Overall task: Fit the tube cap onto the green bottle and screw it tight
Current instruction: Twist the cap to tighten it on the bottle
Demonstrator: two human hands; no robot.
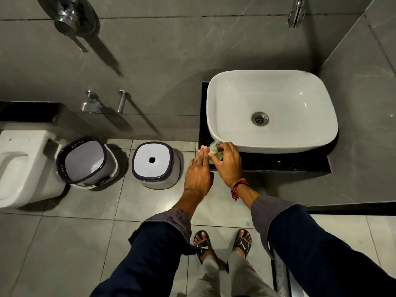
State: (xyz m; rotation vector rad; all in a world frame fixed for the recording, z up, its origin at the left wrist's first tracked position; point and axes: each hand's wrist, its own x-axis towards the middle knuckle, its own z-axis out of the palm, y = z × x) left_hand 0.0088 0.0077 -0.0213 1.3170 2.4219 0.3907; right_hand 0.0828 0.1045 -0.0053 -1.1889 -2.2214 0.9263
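The green bottle (212, 160) stands on the black counter (278, 162) at its left front corner, just in front of the white basin. The pale tube cap (214, 146) sits on its top. My right hand (228, 160) has its fingertips closed around the cap from the right. My left hand (198, 172) lies flat against the bottle's left side, fingers straight and together, steadying it. Most of the bottle's body is hidden between the two hands.
A white basin (272, 110) fills the counter behind the bottle. On the tiled floor to the left stand an upturned stool (153, 163), a bucket (85, 160) and a toilet (23, 166). Wall taps (105, 101) are fixed behind them.
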